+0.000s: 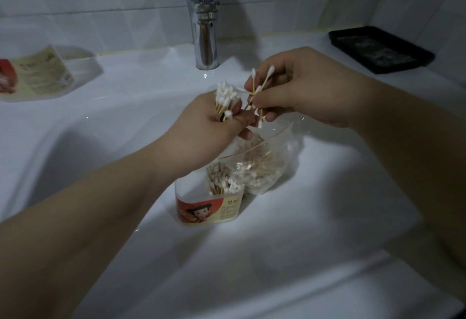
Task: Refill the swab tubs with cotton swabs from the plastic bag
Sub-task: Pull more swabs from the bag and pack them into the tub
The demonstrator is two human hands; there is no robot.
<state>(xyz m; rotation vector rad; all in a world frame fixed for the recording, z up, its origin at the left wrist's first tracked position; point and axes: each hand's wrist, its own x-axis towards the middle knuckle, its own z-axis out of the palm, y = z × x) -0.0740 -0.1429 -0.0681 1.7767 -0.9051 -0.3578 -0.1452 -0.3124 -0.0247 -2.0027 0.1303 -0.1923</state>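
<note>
Swab tub (199,192), cartoon label, text unreadable, left hand (204,124) grip round swab bundle (225,95), right hand (310,89) pinching loose swabs (262,83)

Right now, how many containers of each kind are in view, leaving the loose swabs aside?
Swab tubs: 2, the second at far left
Plastic bag: 1
Black tray: 1
Total: 4
</note>
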